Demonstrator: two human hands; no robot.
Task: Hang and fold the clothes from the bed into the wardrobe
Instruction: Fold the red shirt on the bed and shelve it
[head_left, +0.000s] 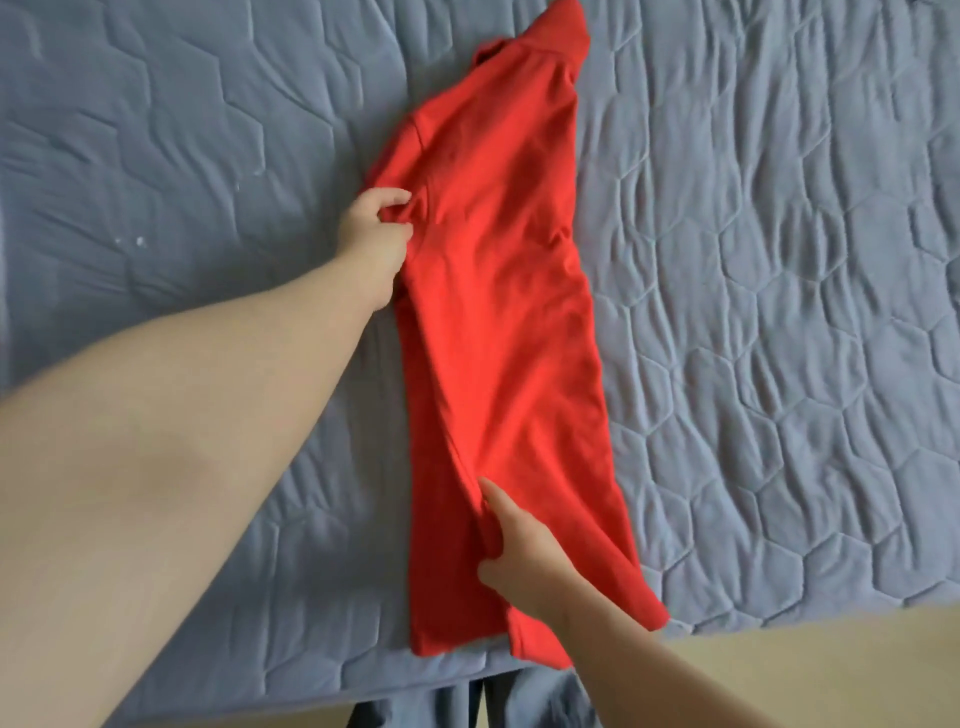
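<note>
A red collared shirt lies on the bed as a long narrow strip, collar at the far end and hem at the bed's near edge. My left hand pinches a fold of the red fabric at the strip's left edge, near the sleeve. My right hand grips a fold of the cloth close to the hem, with its forefinger lying straight along the fold. The wardrobe is out of sight.
The bed wears a blue-grey quilted cover that spreads on both sides of the shirt. Its near edge runs along the bottom of the view, with pale floor at the lower right and a dark gap below the hem.
</note>
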